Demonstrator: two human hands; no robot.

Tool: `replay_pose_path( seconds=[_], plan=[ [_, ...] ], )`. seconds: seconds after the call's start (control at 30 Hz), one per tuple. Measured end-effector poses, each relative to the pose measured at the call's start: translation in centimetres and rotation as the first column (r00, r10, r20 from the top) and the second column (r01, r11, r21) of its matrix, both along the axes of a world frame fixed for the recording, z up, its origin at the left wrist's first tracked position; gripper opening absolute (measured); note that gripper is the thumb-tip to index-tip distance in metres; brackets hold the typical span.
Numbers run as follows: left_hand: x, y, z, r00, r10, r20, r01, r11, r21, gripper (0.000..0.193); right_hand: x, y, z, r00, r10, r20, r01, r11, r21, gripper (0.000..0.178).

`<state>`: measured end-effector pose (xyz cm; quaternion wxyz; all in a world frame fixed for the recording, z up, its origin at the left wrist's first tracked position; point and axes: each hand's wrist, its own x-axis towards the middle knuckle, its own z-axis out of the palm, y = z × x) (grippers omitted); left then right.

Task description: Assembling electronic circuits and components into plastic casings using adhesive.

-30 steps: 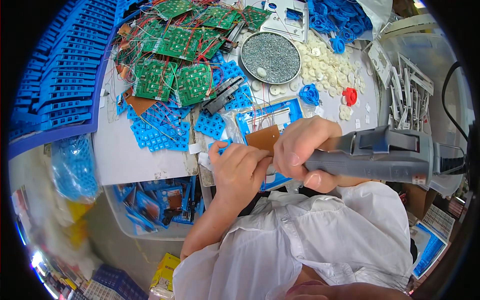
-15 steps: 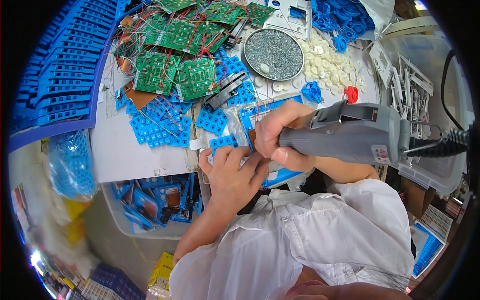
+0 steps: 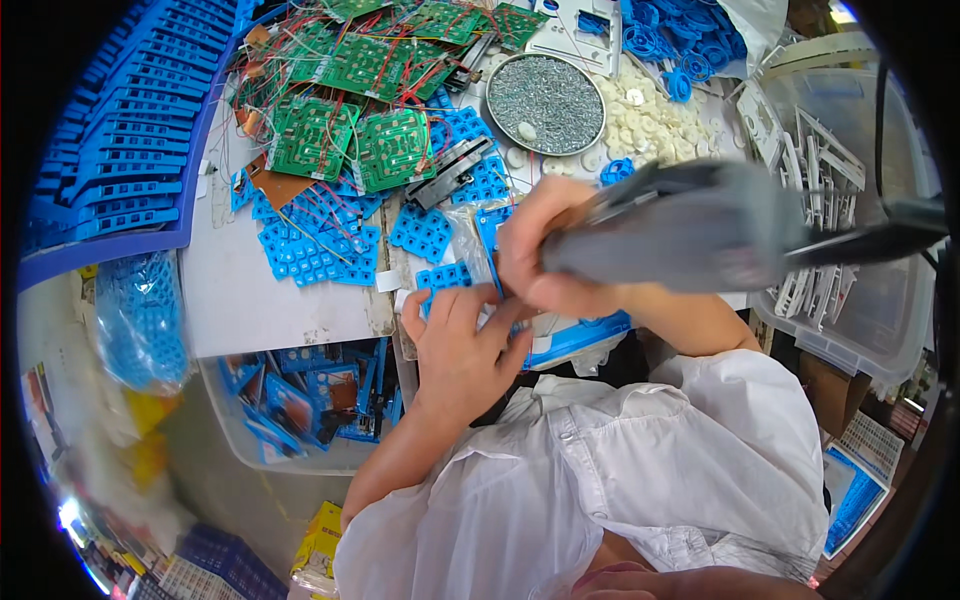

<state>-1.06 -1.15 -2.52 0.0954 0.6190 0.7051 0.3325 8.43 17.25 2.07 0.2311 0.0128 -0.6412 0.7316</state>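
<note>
My right hand [image 3: 545, 255] is wrapped round a grey electric screwdriver [image 3: 665, 235], blurred by motion and lying sideways across the view. Its tip is hidden behind my fingers. Under both hands, at the table's front edge, lies a blue plastic frame [image 3: 585, 338], partly in a clear bag. My left hand [image 3: 455, 340] rests at its left side with bent fingers. Its thumb and index finger come together by my right hand; whatever they hold is hidden. Blue keypad pieces [image 3: 420, 235] lie just beyond the left fingers.
Green circuit boards [image 3: 390, 150] with thin wires are heaped at the back left. A round dish [image 3: 547, 155] of screws stands beside white discs [image 3: 660, 120]. A clear bin [image 3: 890, 280] of white parts is on the right. Another bin [image 3: 222, 420] sits below the table at left.
My right hand and the screwdriver have shifted left and up, and the screwdriver now covers the red round piece. My left hand stays almost in place.
</note>
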Motion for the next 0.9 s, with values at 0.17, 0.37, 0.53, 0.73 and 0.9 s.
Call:
replay_pose_path(
  seconds=[0.17, 0.37, 0.53, 0.73, 0.9],
  plan=[
    [1.0, -0.2, 2.2, 0.976, -0.210, 0.060, 0.215, 0.971, -0.105, 0.040, 1.4, 3.4, 2.9, 0.948, -0.204, -0.244, 0.210, 0.978, -0.004, 0.046],
    [0.9, 0.1, 2.3, 0.955, -0.237, 0.178, 0.268, 0.947, -0.176, 0.029, 7.1, 3.2, 4.7, 0.664, -0.711, -0.230, 0.742, 0.591, 0.315, 0.084],
    [0.7, 1.1, 2.6, 0.933, -0.190, 0.304, 0.237, 0.963, -0.127, 0.020, 11.9, -1.3, 1.7, 0.848, -0.519, 0.103, 0.359, 0.707, 0.609, 0.045],
    [1.2, 1.7, 2.5, 0.885, -0.140, 0.444, 0.188, 0.980, -0.065, 0.018, 10.1, -3.8, -1.8, 0.874, -0.449, 0.184, 0.175, 0.646, 0.743, 0.025],
    [2.5, 0.6, 3.6, 0.796, 0.079, 0.600, 0.112, 0.955, -0.273, 0.010, 10.6, -3.7, -2.9, 0.876, -0.478, 0.065, 0.258, 0.579, 0.774, 0.025]
  ],
)
